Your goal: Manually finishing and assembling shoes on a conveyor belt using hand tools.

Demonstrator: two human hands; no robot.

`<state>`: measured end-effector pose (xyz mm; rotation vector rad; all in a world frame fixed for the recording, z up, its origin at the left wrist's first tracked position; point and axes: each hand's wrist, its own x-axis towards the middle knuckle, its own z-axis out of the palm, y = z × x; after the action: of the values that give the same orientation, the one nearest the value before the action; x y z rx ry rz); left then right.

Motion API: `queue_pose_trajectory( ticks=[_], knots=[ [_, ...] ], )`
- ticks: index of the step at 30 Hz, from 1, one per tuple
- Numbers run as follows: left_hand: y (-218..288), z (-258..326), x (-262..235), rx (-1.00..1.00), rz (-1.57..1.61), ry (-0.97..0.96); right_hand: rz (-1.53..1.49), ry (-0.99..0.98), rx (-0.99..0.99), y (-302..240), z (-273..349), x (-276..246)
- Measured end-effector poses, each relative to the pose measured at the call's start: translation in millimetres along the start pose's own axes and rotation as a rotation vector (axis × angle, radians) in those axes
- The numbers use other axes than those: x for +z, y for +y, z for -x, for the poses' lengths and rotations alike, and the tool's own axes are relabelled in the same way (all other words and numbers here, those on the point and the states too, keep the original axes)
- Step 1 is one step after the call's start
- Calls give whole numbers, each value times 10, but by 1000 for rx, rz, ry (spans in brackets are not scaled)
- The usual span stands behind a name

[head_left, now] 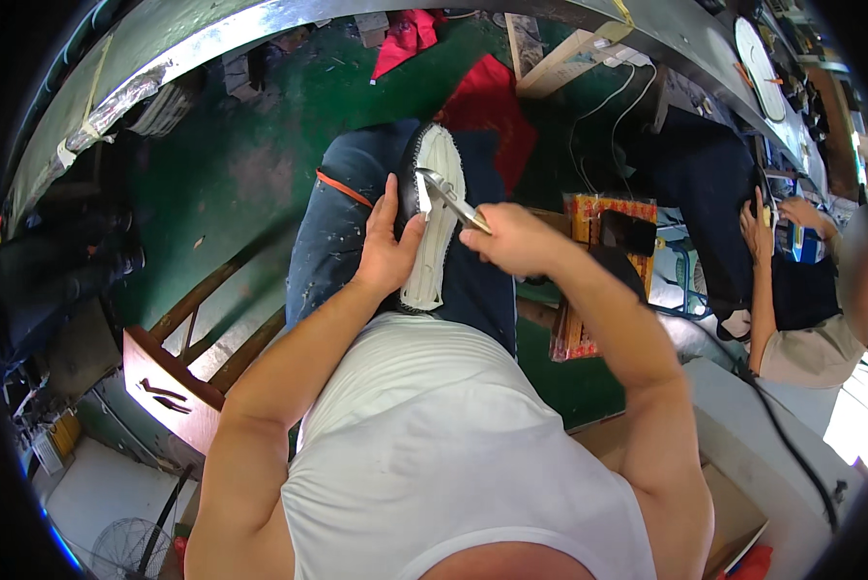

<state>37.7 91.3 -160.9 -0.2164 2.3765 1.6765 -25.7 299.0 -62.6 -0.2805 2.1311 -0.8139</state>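
- White fabric covers the upturned bottom of the shoe (436,217), which lies on the person's lap; its black upper shows only as a thin edge on the left side.
- The far tips of the metal pliers (445,196) are hard to make out against the shoe's white bottom.
- To the right of the shoe stands a flat package (588,280) with a red and yellow patterned border, partly hidden behind the right forearm.
- The left hand (387,249) is pressed against the shoe's left side, fingers together and pointing up.
- The right hand (513,237) is closed around the pliers' handles, just right of the shoe.
- Further right, another person's hand (755,230) touches a dark object.
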Motion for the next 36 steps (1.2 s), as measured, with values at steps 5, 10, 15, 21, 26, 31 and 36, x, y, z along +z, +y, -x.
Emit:
queue_pose_trajectory(
  ticks=[5, 10, 15, 21, 26, 31, 36],
  knots=[
    [207, 9, -58, 186, -231, -11, -343, 231, 35, 93, -41, 602],
    [530, -31, -177, 32, -438, -158, -1272, -450, 140, 579, -145, 239],
    [596, -76, -259, -26, -498, -178, -929, -406, 131, 573, -50, -242],
    [577, -84, -262, 5, -596, -259, -342, 278, -275, 90, -391, -229],
    [603, -87, -266, 11, -648, -286, -59, 73, -122, -46, -413, -282],
    [603, -16, -226, -48, -677, -298, 143, -18, -44, -149, -400, -320],
    [443, -74, -192, -156, -489, -123, 274, 121, -133, -163, -316, -275]
  ],
)
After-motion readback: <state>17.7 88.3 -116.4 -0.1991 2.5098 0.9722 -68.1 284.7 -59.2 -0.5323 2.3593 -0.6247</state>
